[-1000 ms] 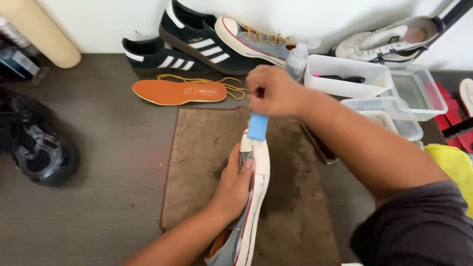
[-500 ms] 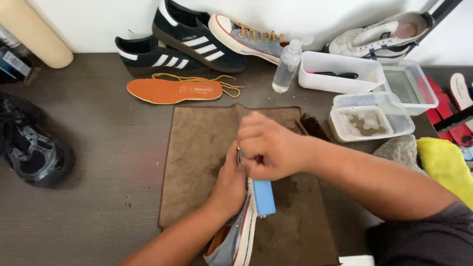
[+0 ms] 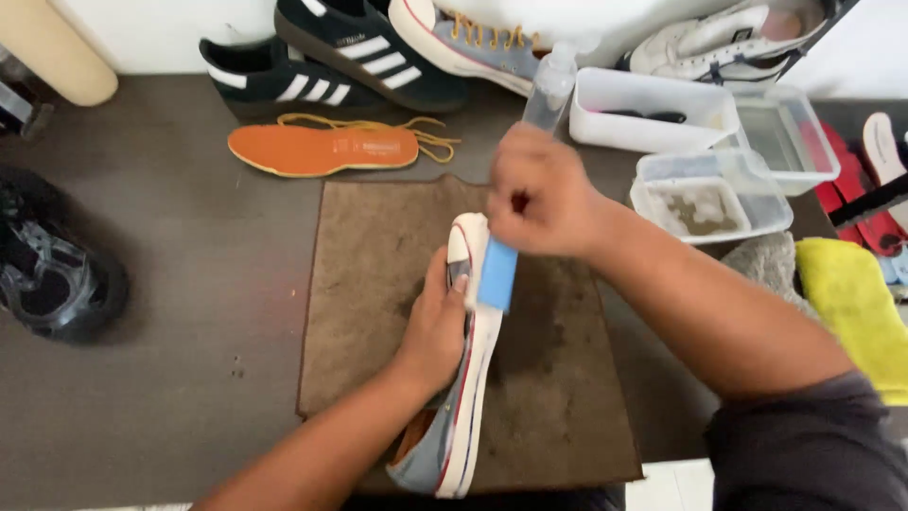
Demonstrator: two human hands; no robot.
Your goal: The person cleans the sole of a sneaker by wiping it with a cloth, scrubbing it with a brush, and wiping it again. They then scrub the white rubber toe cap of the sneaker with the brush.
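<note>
While the dark table (image 3: pixel 161 284) holds everything, a brown mat (image 3: pixel 378 284) lies in the middle of it, and on that mat a grey sneaker (image 3: pixel 452 416) rests on its side with its white rubber edge turned up. Behind it sit black striped shoes (image 3: pixel 331 57), an orange insole (image 3: pixel 322 149), clear plastic tubs (image 3: pixel 709 189) and a yellow cloth (image 3: pixel 851 303). The left hand (image 3: pixel 437 326) is wrapped around the sneaker's upper, pinning it down. The right hand (image 3: pixel 539 194) is closed on a small blue block (image 3: pixel 498 274), pressed against the edge near the toe. Half a second ago the block sat lower, near the middle; now it has travelled back up, so the rubbing runs along the rubber in strokes.
</note>
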